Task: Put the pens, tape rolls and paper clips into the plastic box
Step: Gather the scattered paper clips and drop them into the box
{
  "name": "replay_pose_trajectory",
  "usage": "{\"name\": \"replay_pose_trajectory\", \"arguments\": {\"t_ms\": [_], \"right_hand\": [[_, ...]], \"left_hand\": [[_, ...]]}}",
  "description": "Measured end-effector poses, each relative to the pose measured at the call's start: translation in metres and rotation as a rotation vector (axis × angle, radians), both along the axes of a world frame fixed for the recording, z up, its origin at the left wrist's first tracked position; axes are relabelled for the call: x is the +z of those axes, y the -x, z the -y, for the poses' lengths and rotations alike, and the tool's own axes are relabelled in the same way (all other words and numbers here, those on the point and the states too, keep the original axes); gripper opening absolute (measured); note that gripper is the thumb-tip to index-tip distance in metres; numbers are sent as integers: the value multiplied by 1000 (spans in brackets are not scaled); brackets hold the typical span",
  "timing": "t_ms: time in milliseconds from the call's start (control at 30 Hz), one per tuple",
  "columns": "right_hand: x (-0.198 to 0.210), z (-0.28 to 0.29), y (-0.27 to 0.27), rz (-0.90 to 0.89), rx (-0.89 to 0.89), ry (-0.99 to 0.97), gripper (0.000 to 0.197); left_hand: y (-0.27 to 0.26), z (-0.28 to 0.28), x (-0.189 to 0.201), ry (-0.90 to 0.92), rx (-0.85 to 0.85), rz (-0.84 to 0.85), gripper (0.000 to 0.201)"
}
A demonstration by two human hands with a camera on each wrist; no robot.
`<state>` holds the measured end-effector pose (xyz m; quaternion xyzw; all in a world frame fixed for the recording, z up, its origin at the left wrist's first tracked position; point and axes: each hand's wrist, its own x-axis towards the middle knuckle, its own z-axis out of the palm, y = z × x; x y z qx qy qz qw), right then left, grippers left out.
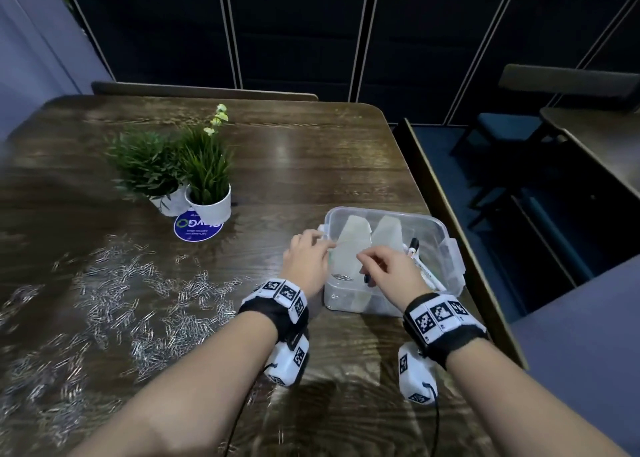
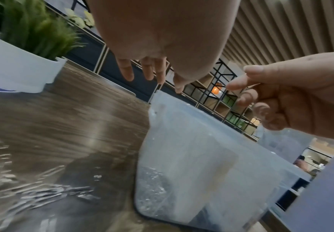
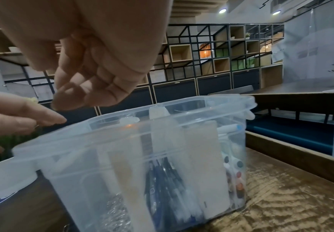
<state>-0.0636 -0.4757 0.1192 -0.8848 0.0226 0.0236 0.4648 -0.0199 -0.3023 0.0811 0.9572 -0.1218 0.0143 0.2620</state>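
Observation:
The clear plastic box point(image 1: 441, 229) stands near the table's right edge. It holds two pale tape rolls point(image 1: 349, 242), dark pens point(image 3: 162, 180), markers point(image 1: 415, 252) and a small heap of paper clips point(image 3: 116, 208). Many silver paper clips point(image 1: 121, 300) lie scattered on the table to the left. My left hand point(image 1: 306, 252) hovers over the box's left rim point(image 2: 158, 97), fingers point(image 2: 126, 70) hanging straight and empty. My right hand point(image 1: 384, 266) is above the box's middle with curled fingers point(image 3: 86, 87); nothing shows between them.
Two potted plants point(image 1: 207, 179) in white pots and a blue round sticker point(image 1: 197, 228) sit behind the clips. The wooden table point(image 1: 311, 151) ends just right of the box, with a bench edge point(image 1: 450, 214) and chairs beyond.

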Motion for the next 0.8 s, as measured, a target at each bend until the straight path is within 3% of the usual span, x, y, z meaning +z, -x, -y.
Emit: {"name": "replay_pose_trajectory", "arguments": {"t_ms": [67, 167, 300, 467, 600, 700, 800], "right_hand": [[-4, -13, -2, -15, 41, -25, 7], [-12, -39, -7, -37, 116, -55, 10], [-30, -77, -14, -67, 245, 4, 23], [-65, -117, -19, -157, 339, 191, 53], [-98, -134, -28, -283, 397, 401, 80], [-117, -145, -33, -397, 404, 502, 83], [-134, -152, -38, -452, 404, 532, 82]], "left_hand": [[1, -25, -5, 14, 48, 9, 30], [3, -74, -22, -83, 143, -109, 27], [16, -143, -47, -260, 234, -273, 33], [28, -199, -72, -318, 297, -416, 56], [27, -222, -87, -310, 262, -481, 73], [22, -230, -99, -303, 196, -530, 87], [18, -228, -107, -270, 156, -525, 87]]}}
